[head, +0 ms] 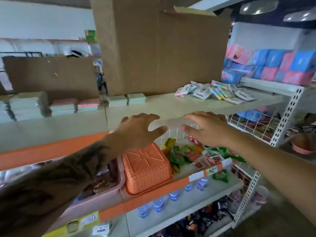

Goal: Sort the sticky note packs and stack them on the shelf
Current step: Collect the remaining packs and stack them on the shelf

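- The frame is motion-blurred; print on the packs and price tags cannot be read.
- The left end of the shelf and its leftmost stack are cut off by the picture edge.
- The large cardboard box stands at the back of the shelf and hides everything behind it; its contents cannot be seen.
- Sticky note packs stand in short pastel stacks along the shelf, left of centre, in front of the box.
- A loose heap of wrapped packs lies at the shelf's right end, unsorted.
- Left hand and right hand are spread, fingers loose, grasping nothing, just at the shelf's front edge.
- Below, an orange basket sits upside down; what it covers cannot be told.
- Beside it, snack packets lie piled against a wire divider.
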The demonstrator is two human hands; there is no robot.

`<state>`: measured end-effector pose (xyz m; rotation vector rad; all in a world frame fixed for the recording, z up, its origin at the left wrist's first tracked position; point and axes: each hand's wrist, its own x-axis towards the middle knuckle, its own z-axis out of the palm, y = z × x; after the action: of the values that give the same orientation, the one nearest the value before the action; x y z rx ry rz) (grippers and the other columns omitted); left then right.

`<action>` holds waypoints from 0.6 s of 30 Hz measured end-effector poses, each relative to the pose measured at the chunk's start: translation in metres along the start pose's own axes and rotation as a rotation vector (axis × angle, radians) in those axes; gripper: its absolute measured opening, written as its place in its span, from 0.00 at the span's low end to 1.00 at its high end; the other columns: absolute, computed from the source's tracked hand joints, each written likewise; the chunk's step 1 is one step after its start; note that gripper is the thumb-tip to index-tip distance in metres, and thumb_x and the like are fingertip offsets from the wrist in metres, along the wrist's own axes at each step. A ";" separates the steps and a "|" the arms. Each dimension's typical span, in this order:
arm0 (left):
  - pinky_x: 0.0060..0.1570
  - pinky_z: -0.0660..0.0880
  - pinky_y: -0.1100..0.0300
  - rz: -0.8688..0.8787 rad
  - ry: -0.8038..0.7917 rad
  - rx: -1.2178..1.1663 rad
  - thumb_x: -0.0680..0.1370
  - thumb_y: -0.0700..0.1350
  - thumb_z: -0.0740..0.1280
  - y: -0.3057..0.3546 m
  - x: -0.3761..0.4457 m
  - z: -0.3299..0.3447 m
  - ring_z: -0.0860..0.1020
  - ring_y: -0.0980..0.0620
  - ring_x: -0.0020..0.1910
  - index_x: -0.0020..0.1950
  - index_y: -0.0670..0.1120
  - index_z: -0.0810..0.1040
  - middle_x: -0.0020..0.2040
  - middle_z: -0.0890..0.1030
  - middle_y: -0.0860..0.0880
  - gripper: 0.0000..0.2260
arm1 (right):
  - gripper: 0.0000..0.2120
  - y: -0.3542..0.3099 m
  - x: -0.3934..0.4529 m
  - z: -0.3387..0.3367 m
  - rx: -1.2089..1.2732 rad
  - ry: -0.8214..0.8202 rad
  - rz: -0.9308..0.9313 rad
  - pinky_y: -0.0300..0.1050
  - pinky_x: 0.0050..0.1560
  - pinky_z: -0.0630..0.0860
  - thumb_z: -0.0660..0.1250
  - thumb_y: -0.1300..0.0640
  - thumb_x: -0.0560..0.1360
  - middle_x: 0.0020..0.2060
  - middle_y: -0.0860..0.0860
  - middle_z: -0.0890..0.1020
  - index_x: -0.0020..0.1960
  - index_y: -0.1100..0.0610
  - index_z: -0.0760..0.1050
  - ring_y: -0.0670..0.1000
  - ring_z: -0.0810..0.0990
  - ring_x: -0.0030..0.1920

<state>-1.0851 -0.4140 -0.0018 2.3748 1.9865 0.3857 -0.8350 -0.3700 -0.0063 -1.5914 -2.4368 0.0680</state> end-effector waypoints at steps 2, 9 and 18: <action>0.74 0.62 0.45 0.023 -0.020 0.006 0.78 0.73 0.51 0.018 0.029 0.002 0.68 0.48 0.75 0.77 0.61 0.64 0.78 0.68 0.53 0.31 | 0.37 0.025 0.003 -0.003 0.023 0.015 0.027 0.64 0.73 0.61 0.46 0.23 0.75 0.77 0.44 0.68 0.77 0.40 0.64 0.52 0.67 0.75; 0.70 0.68 0.46 0.093 -0.015 0.048 0.77 0.75 0.51 0.052 0.156 0.017 0.71 0.47 0.72 0.76 0.61 0.66 0.75 0.72 0.53 0.32 | 0.28 0.102 0.048 -0.012 -0.058 0.061 0.110 0.61 0.73 0.60 0.54 0.31 0.81 0.76 0.44 0.68 0.76 0.41 0.65 0.52 0.68 0.74; 0.61 0.75 0.50 0.201 -0.015 -0.062 0.79 0.66 0.60 0.054 0.308 0.030 0.78 0.46 0.61 0.66 0.58 0.74 0.64 0.79 0.54 0.20 | 0.28 0.163 0.156 -0.031 -0.138 0.059 0.111 0.63 0.75 0.59 0.58 0.31 0.80 0.76 0.45 0.69 0.75 0.42 0.66 0.53 0.67 0.75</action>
<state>-0.9775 -0.1207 0.0325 2.5372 1.7088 0.4260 -0.7416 -0.1642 0.0233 -1.7595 -2.3531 -0.1287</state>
